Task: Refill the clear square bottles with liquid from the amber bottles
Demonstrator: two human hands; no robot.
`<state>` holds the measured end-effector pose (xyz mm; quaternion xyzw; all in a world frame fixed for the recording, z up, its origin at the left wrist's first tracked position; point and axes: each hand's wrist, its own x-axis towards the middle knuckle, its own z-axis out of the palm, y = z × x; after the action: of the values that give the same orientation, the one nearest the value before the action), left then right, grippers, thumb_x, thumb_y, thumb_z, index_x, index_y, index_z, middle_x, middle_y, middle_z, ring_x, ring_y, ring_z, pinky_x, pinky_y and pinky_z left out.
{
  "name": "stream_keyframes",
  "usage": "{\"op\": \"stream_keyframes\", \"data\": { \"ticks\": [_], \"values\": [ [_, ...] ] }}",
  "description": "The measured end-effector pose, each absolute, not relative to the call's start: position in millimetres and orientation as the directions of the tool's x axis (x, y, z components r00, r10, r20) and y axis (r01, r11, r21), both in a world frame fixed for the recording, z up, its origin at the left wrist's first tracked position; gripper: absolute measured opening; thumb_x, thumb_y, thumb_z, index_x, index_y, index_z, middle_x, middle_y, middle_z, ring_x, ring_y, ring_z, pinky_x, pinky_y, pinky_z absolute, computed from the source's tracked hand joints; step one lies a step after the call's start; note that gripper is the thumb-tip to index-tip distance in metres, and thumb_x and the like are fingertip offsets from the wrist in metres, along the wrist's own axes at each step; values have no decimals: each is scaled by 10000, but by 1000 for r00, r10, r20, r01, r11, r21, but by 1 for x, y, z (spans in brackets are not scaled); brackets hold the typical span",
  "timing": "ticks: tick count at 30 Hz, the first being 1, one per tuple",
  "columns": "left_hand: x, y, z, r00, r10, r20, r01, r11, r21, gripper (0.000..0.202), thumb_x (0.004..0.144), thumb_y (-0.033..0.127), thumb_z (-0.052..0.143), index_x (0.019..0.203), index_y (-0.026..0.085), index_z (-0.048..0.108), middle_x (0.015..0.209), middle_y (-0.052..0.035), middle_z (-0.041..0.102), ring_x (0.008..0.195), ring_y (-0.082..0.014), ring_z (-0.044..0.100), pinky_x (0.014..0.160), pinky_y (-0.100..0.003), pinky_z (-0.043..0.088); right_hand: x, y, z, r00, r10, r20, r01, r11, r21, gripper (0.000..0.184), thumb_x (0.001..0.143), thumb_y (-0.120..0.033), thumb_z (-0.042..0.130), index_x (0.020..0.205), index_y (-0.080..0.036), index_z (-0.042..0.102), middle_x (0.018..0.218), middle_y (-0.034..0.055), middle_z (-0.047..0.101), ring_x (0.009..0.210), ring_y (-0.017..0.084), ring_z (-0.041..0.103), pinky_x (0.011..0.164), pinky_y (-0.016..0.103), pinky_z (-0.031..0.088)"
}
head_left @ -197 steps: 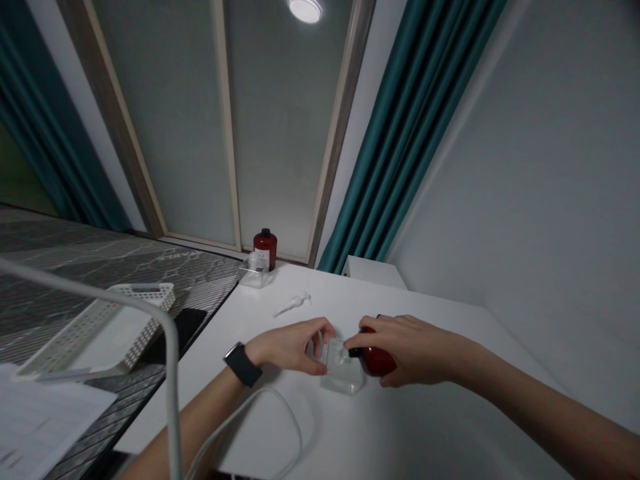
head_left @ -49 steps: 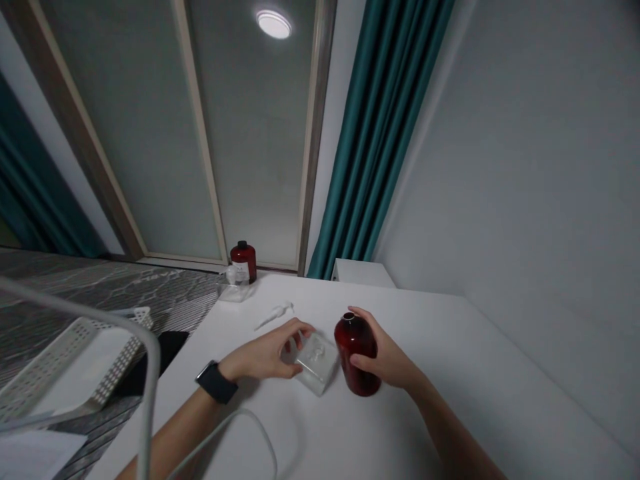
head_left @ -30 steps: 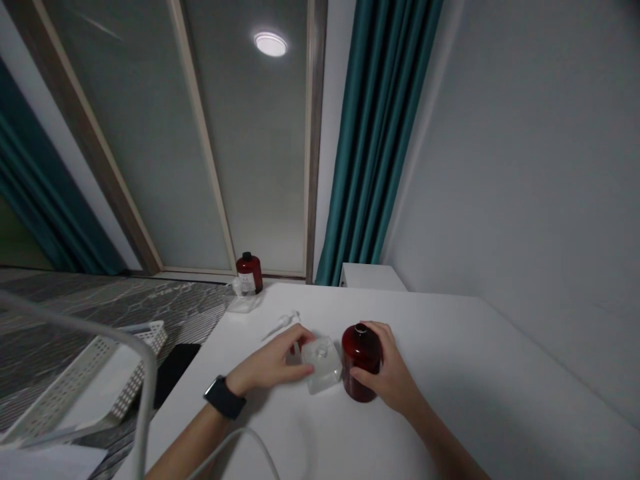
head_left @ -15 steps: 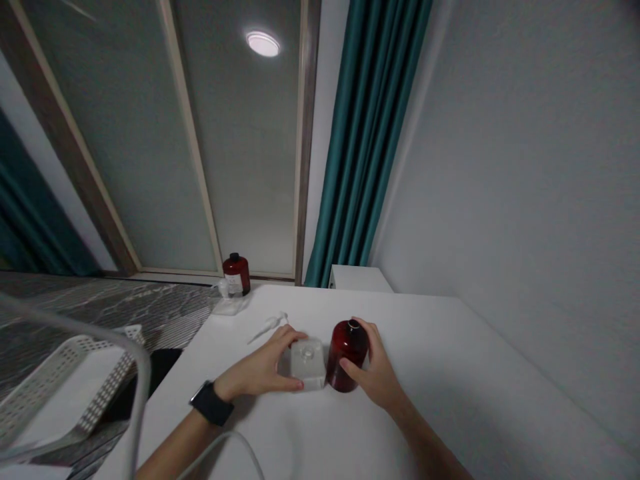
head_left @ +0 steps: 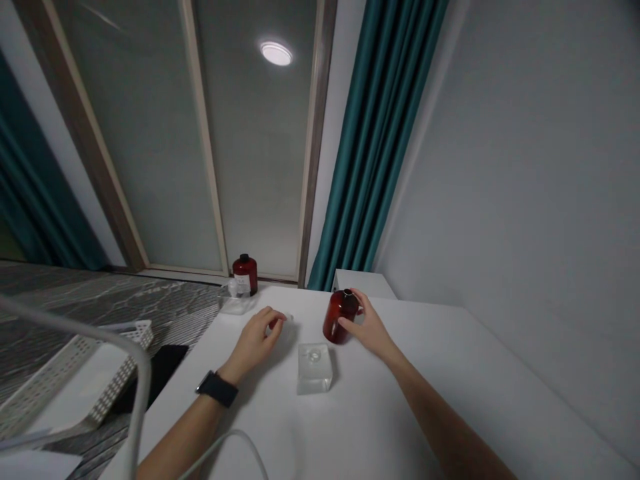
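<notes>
My right hand grips a dark red bottle by its right side, thumb in front. The bottle leans to the right, its open neck on top; whether its base touches the table I cannot tell. My left hand is curled, palm down, over a clear pump. Only a small tip of that pump shows past the fingertips; the rest is hidden. Between the hands and nearer to me, a clear square block-like container with a round top opening stands on the table, touched by neither hand.
At the white table's far left corner stand a second red bottle with black cap and label, and a clear container. A white perforated basket is at left. A pale cable arcs across the near left. A white cabinet stands behind.
My left hand has let go of the clear container and moved up and left onto the pump. My right hand has moved the red bottle away from me, tilting it.
</notes>
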<state>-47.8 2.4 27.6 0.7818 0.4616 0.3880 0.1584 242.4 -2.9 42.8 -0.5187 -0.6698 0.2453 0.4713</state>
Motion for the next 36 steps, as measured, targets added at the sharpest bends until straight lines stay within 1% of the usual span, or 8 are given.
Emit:
{"op": "stream_keyframes", "data": {
  "ticks": [6,13,16,20,24,28,32,36],
  "values": [
    [-53,8,25,211,857,471,685,-473,554,252,945,319,430,913,188,643,843,-52,640,793,-219,615,735,-330,480,230,22,28,-17,928,371,434,342,-834,725,723,-363,710,1373,-236,416,1422,129,533,1268,279,536,984,448,464],
    [-65,20,14,134,907,399,804,-335,491,225,914,278,463,982,167,647,876,-71,648,887,-252,614,810,-364,477,224,34,5,9,933,361,400,327,-856,810,732,-374,712,1444,-244,347,1394,133,567,1253,281,558,1030,503,435],
    [-69,23,7,94,924,371,863,-262,432,246,893,271,516,1059,153,653,953,-103,658,985,-287,598,867,-397,458,225,35,0,36,929,369,397,326,-858,872,698,-366,740,1464,-258,337,1382,131,570,1276,297,538,1035,526,430],
    [-69,22,-1,89,946,313,910,-204,360,317,870,327,606,1130,149,643,1120,-139,651,1108,-322,569,902,-420,443,232,21,-1,84,914,396,406,332,-852,929,683,-389,750,1491,-251,313,1464,163,477,1356,335,444,1060,571,394],
    [-66,18,-3,110,957,269,933,-193,304,320,861,359,642,1121,173,641,1144,-123,647,1146,-321,563,920,-425,425,241,-6,-1,124,875,468,417,382,-825,782,812,-437,655,1494,-261,316,1462,162,472,1375,323,416,1058,560,396],
    [-64,16,-1,120,959,256,945,-189,267,262,875,338,623,1080,176,644,1112,-116,654,1128,-316,566,915,-428,416,242,-31,-4,178,846,503,387,410,-826,611,913,-391,559,1472,-263,350,1373,150,523,1300,298,481,1014,517,421],
    [-63,15,0,123,956,266,949,-192,249,191,881,311,607,1000,169,658,1065,-117,662,1095,-322,571,883,-426,426,230,-43,-6,130,820,557,400,470,-787,447,923,-310,531,1363,-250,481,1238,118,589,1168,273,559,939,457,456],
    [-64,15,1,137,947,289,942,-215,257,144,895,290,583,921,177,669,1017,-112,661,1049,-326,582,841,-421,442,211,-50,-3,15,795,606,432,542,-721,388,886,-217,536,1273,-239,564,1126,88,626,1043,247,608,875,405,484]
  ]
}}
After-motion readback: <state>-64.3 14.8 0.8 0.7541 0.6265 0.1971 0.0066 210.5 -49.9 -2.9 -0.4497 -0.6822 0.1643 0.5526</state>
